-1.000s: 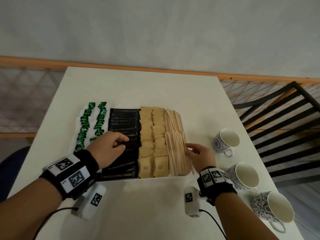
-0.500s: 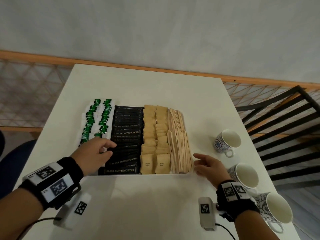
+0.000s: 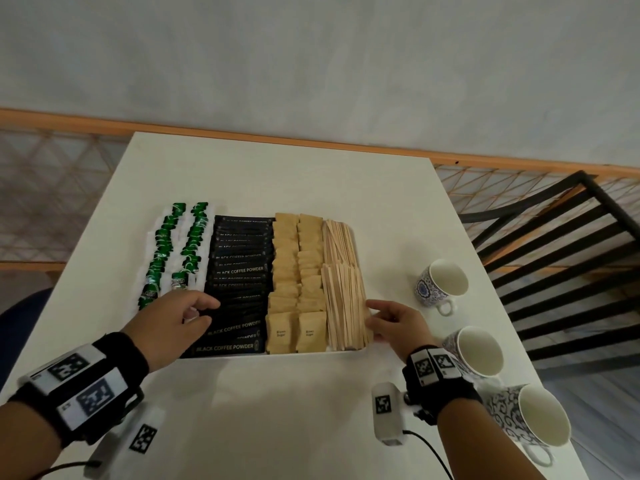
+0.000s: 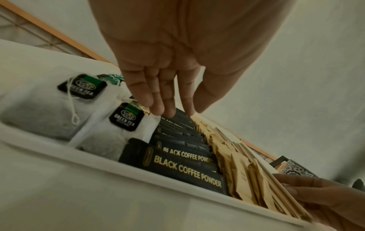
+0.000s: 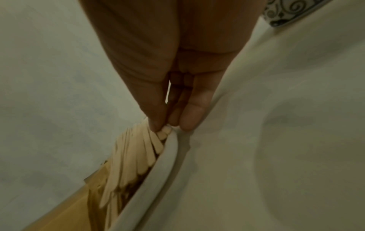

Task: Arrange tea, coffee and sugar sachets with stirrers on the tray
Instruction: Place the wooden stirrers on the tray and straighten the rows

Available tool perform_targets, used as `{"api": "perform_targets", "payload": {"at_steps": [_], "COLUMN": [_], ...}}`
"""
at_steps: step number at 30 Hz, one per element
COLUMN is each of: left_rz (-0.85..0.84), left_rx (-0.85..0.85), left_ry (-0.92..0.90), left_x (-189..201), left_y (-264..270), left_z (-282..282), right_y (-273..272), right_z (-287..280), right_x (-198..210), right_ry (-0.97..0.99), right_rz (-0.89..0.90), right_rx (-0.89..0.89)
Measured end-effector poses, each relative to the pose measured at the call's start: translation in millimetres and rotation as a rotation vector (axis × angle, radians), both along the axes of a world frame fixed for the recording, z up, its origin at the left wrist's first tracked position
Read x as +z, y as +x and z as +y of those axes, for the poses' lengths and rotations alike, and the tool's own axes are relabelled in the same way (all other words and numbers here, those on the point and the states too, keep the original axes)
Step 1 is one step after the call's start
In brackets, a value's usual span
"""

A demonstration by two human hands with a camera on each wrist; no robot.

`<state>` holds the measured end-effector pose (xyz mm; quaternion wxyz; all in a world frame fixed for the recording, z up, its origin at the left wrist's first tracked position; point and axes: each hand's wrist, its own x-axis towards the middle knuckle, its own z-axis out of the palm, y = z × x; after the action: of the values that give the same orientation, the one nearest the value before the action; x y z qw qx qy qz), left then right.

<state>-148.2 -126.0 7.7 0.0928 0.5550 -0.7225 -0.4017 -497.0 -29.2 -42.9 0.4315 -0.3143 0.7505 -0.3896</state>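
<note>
- Where the white table (image 3: 284, 188) stands against a grey wall, three cups (image 3: 440, 284) sit in a line along its right edge, well apart from the tray and just beside the right wrist.
- A white tray (image 3: 298, 355) lies mid-table, filled in columns: green tea bags (image 3: 162, 247) at the left, then black coffee sachets (image 3: 239, 271), brown sugar sachets (image 3: 298, 271), and wooden stirrers (image 3: 343, 289) at the right.
- The left hand (image 3: 173, 323) hovers over the near left of the tray, hiding the tea bags beneath it; only the left wrist view shows its fingers (image 4: 158, 100) straight and relaxed, tips just above the coffee sachets, holding nothing.
- The right hand (image 3: 394, 322) is at the tray's right rim; the right wrist view alone shows thumb and fingertips (image 5: 189, 112) pressed on the stirrers' ends at the rim, fingers nearly straight.
</note>
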Motion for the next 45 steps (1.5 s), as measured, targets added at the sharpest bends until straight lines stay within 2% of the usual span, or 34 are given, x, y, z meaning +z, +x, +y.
{"api": "perform_targets", "payload": {"at_steps": [8, 11, 13, 15, 18, 22, 25, 29, 33, 37, 40, 43, 45], "left_rz": [0.019, 0.020, -0.005, -0.058, -0.164, -0.349, -0.442, -0.547, -0.565, -0.580, -0.522, -0.470, -0.532], "left_rx": [0.009, 0.013, -0.008, -0.065, -0.148, -0.252, -0.285, -0.296, -0.292, -0.312, -0.275, -0.249, -0.350], "left_ry": [0.023, -0.033, -0.134, -0.231, -0.320, -0.364, -0.409, -0.378, -0.352, -0.352, -0.370, -0.535, -0.647], "left_x": [-4, -3, -3, -4, -8, -12, -10, -7, -10, -12, -14, -12, -13], "left_y": [8, 8, 8, 8, 6, 1, 2, 0, -1, -10, -10, 7, 20], "left_z": [-2, -3, -3, -2, 6, 17, 18, 20, 17, 16, 14, 6, 0], "right_y": [0, 0, 8, 25, 68, 126, 155, 170, 173, 161, 146, 143, 151], "right_z": [-6, -4, -7, -12, -19, -36, -52, -62, -63, -54, -45, -39, -39], "right_x": [-2, 7, 20, 36, 53, 48, 48, 53, 51, 51, 53, 54, 53], "right_ry": [-0.026, -0.046, -0.090, -0.153, -0.210, -0.262, -0.191, -0.057, -0.017, -0.076, -0.116, -0.138, -0.144], "right_rz": [0.007, 0.182, 0.282, 0.394, 0.570, 0.795, 0.980, 1.103, 1.094, 0.908, 0.835, 0.825, 0.831], "right_rx": [-0.046, -0.084, -0.068, 0.036, 0.359, 0.695, 0.842, 0.931, 0.948, 0.835, 0.756, 0.817, 0.896]}}
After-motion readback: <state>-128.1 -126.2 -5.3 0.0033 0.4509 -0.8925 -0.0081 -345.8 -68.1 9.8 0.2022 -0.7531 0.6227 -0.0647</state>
